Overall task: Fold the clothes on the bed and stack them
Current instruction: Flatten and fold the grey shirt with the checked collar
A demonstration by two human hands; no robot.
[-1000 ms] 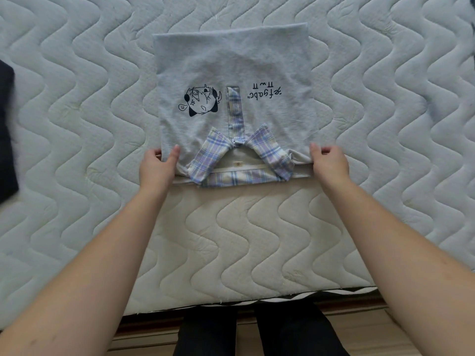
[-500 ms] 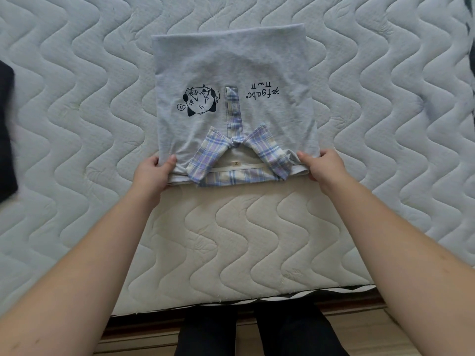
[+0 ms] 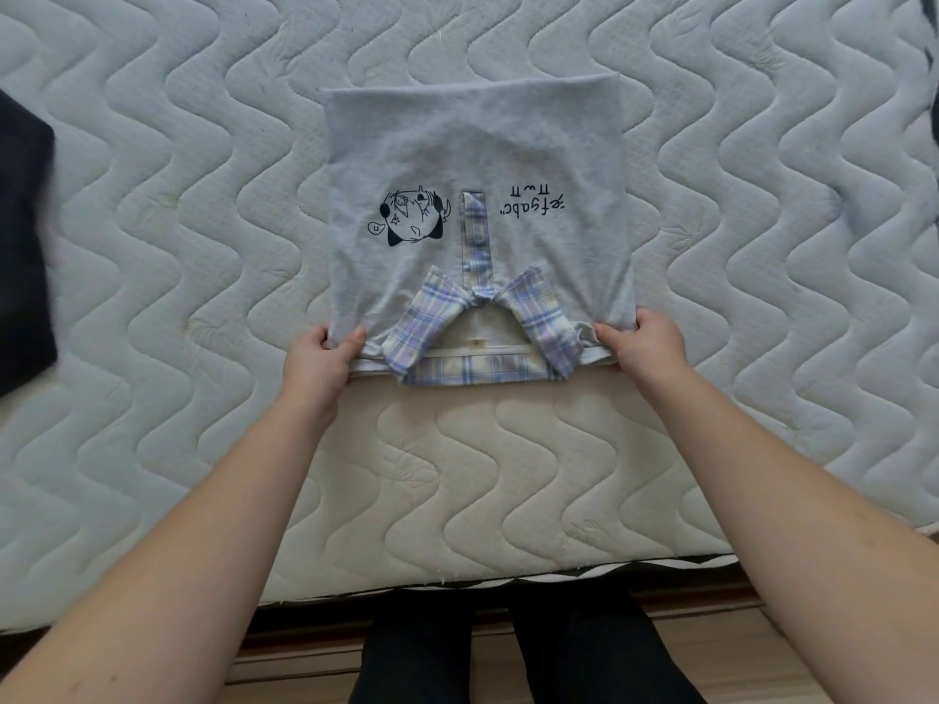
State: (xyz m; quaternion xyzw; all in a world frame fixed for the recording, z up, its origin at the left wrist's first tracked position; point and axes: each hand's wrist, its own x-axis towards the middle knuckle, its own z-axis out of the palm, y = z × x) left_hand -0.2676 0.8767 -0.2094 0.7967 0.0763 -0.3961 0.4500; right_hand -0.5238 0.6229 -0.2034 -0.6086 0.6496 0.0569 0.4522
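Observation:
A light blue folded shirt (image 3: 477, 160) with a plaid collar, a small cartoon print and a line of text lies flat on the quilted mattress (image 3: 508, 475), collar end toward me. My left hand (image 3: 320, 355) pinches its near left corner, thumb on top and fingers under the edge. My right hand (image 3: 643, 343) grips the near right corner the same way. The fabric puckers slightly at both corners.
A dark garment (image 3: 23, 236) lies at the left edge of the mattress. Another dark item (image 3: 932, 58) shows at the top right edge. The bed's near edge (image 3: 457, 581) runs just in front of my legs, with wooden floor below.
Both hands have closed in from beside the shirt's near corners onto the corners themselves and now pinch the fabric. The shirt itself has hardly shifted.

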